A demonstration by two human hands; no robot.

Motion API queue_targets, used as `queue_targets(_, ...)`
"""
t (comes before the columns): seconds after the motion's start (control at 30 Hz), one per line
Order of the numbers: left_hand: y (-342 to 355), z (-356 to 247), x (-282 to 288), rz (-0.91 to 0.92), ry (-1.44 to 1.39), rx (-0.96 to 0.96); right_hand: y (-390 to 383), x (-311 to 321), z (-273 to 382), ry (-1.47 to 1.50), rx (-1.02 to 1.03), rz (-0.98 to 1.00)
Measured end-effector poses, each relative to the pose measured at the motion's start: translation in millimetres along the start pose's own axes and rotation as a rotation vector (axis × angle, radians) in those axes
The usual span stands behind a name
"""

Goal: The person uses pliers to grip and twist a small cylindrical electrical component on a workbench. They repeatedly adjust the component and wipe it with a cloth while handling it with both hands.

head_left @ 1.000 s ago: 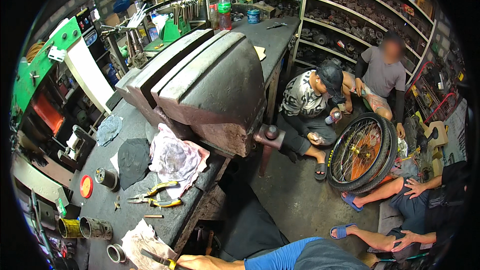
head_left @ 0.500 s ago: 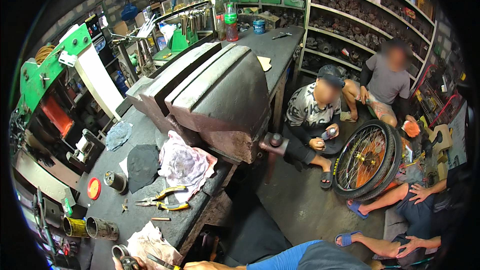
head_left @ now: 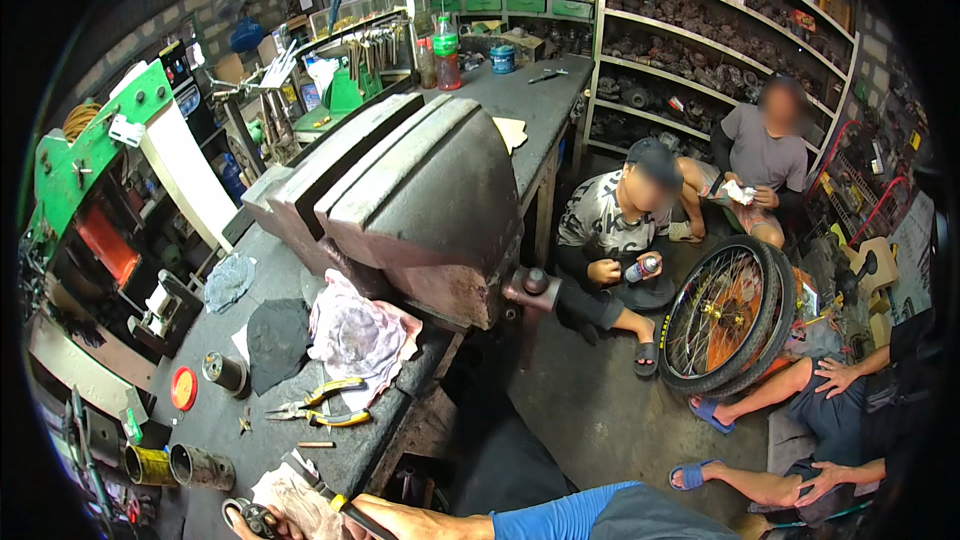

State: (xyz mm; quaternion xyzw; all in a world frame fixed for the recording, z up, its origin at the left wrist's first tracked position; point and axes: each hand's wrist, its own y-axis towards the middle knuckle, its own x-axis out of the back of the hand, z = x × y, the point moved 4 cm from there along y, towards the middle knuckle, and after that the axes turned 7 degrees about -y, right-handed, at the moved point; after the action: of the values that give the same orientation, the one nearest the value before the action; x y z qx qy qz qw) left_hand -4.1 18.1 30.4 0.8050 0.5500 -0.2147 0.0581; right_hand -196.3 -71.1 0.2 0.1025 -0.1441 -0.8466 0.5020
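Observation:
At the lower edge of the bench, my left hand (head_left: 287,528) is closed around a dark, rounded metal part (head_left: 260,520); the frame's edge cuts off much of it. My right hand (head_left: 372,514), at the end of a blue-sleeved arm, grips a long tool (head_left: 346,508) with a black and yellow handle. Its greyish end points up and left across a beige cloth (head_left: 285,488); the kind of tool is unclear. Beyond lie yellow-handled pliers (head_left: 325,407) and a short brown rod (head_left: 317,444). Two open cylinders (head_left: 202,466), (head_left: 149,465) stand to the left.
A huge bench vise (head_left: 420,205) dominates the bench. Near it are a stained pink cloth (head_left: 362,328), a black cloth (head_left: 278,345), a metal cup (head_left: 224,372) and a red lid (head_left: 184,388). People sit on the floor at right around bicycle wheels (head_left: 715,310).
The tool in my right hand has swung up over the beige cloth. The view has shifted slightly. At far right, a person now holds a white cloth; another has tilted a spray can.

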Motion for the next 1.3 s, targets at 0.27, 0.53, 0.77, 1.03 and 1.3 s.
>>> queue_targets(0.27, 11.8, -2.9, 23.5, 0.027, -0.207, 0.175, -5.2, -2.8, 1.0, -0.371, -0.070, 0.095)
queue_targets(0.53, -29.5, -37.1, 29.5, 0.166, -0.342, 0.140, 6.9, -26.0, 31.4, -1.009, 0.171, 0.149)
queue_targets(0.77, -41.9, -36.8, 36.2, 0.132, -0.272, 0.261, 14.9, -23.7, 37.4, -1.328, 0.298, 0.159)
queue_targets(1.03, -40.4, -35.5, 44.6, 0.114, -0.221, 0.266, 31.5, -27.9, 36.6, -1.448, 0.378, 0.251)
queue_targets(1.3, -37.3, -30.7, 57.8, 0.084, -0.208, 0.345, 32.7, -37.3, 26.7, -1.477, 0.375, 0.315)
